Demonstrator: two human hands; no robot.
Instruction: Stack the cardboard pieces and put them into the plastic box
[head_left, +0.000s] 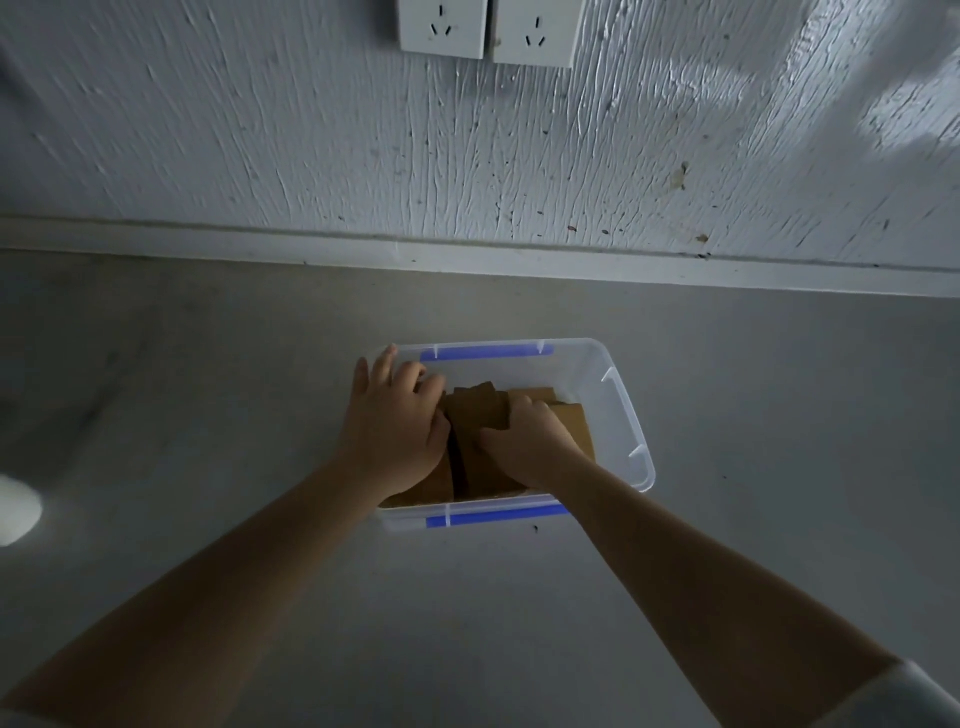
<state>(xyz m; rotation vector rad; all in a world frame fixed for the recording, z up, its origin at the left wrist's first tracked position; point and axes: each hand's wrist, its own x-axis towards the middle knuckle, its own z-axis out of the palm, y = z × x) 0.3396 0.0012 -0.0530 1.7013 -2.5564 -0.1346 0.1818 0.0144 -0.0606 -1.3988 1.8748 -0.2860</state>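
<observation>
A clear plastic box (618, 410) with blue clips on its near and far rims sits on the grey floor. Inside it lie several brown cardboard pieces (478, 410), overlapping and partly tilted. My left hand (395, 426) reaches into the left side of the box, fingers curled over the edge of the cardboard. On the right part of the pile, my right hand (524, 441) grips the cardboard from above. Both hands hide much of the pile.
The grey floor (208, 415) spreads around the box. A white textured wall (467, 156) with a skirting strip stands just behind it, carrying two white power sockets (488, 26) at the top. A bright blurred patch (15, 509) lies at the far left.
</observation>
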